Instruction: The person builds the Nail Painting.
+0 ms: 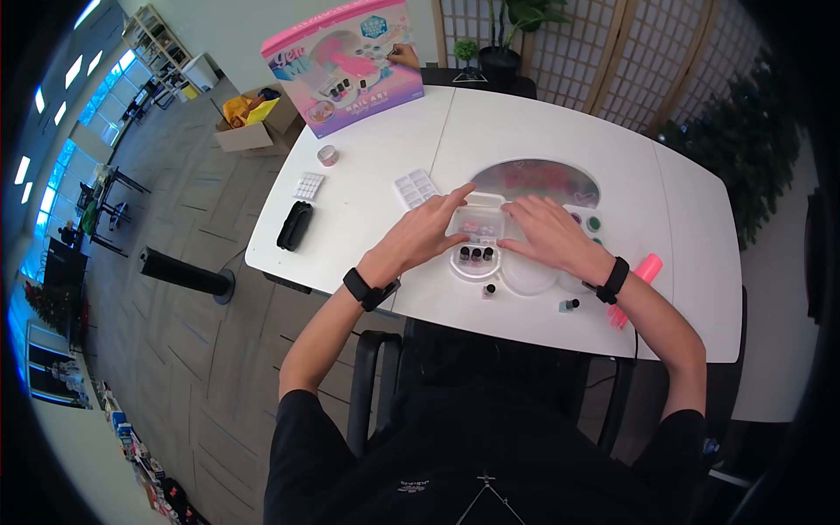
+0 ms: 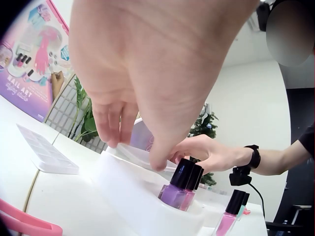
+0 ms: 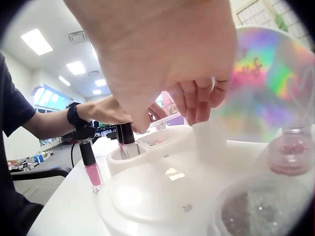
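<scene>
Both hands meet at a clear plastic lid (image 2: 142,156) over the compartment of a white nail-art station (image 1: 475,273). My left hand (image 1: 418,232) grips the lid's left side, thumb in front and fingers behind. From the other side, my right hand (image 1: 556,234) holds its right edge with bent fingers and thumb; the palm partly hides that contact in the right wrist view. Small pink pieces (image 1: 477,229) show in the compartment. Just in front, several black-capped nail polish bottles (image 2: 183,179) stand in the station's holder, one of them purple.
A pink polish bottle (image 1: 488,292) and a teal one (image 1: 570,305) are near the front edge. A pink object (image 1: 646,269) lies under my right forearm. Behind stands an iridescent panel (image 1: 535,179). Leftward are a white tray (image 1: 416,188), black case (image 1: 296,226) and nail-art box (image 1: 350,70).
</scene>
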Demonstrator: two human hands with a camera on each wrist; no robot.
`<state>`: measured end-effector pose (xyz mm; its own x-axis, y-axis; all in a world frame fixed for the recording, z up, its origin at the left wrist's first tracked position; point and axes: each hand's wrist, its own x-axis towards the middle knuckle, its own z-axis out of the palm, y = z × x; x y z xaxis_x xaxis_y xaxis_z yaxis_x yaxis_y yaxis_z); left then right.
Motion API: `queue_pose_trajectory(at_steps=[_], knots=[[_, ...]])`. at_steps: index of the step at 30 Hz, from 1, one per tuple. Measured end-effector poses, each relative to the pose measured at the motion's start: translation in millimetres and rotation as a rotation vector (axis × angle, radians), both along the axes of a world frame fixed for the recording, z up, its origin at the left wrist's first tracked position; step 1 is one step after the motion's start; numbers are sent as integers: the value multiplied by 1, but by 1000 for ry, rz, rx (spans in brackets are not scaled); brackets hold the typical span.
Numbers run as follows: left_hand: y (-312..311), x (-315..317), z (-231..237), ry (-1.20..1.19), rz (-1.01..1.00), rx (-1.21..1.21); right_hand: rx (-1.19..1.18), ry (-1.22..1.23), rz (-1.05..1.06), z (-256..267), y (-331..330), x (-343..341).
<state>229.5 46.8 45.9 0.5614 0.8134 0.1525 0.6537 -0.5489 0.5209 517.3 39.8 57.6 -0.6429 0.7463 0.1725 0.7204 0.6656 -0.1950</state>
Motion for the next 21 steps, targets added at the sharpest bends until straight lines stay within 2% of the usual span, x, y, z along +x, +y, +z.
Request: queue_pose_trajectory(at_steps=[4, 21], knots=[[0, 5, 3, 5, -7, -65, -17, 6, -20, -3, 3, -1], [-6, -2, -1, -1, -24, -76, -1, -49, 32, -9, 2, -4]])
